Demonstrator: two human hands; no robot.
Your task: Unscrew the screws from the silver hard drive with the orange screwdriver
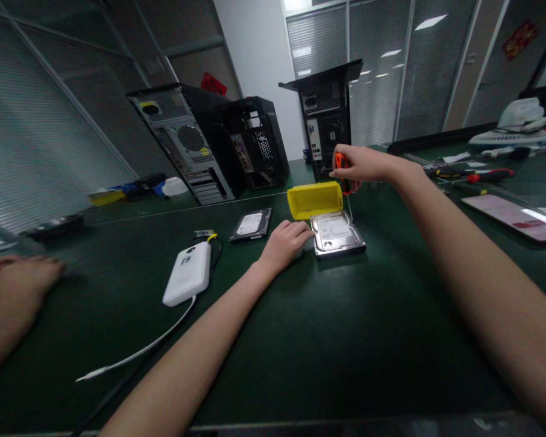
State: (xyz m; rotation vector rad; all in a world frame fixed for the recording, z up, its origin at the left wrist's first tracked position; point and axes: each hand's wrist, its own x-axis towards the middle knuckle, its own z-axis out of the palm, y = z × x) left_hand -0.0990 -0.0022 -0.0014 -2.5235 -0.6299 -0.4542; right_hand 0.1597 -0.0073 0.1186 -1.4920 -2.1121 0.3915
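Observation:
A silver hard drive [337,232] lies flat on the green table, label side up. My left hand [286,244] rests on the tabletop, its curled fingers gripping the drive's left edge. Above the drive's far right side, my right hand [352,167] is closed around the orange and black handle of a screwdriver [341,161]. The screwdriver's shaft points down to the drive's right edge; its exact contact there is too small to make out. Directly behind the drive sits a yellow plastic tray [316,200]. A second hard drive [251,224] lies left of my left hand.
A white power bank [187,273] with a cable lies at the left. Computer cases [193,142] stand at the back, another case [325,121] behind my right hand. A phone or tablet [514,215] and tools [489,176] are at the right. Another person's hand [27,279] rests far left.

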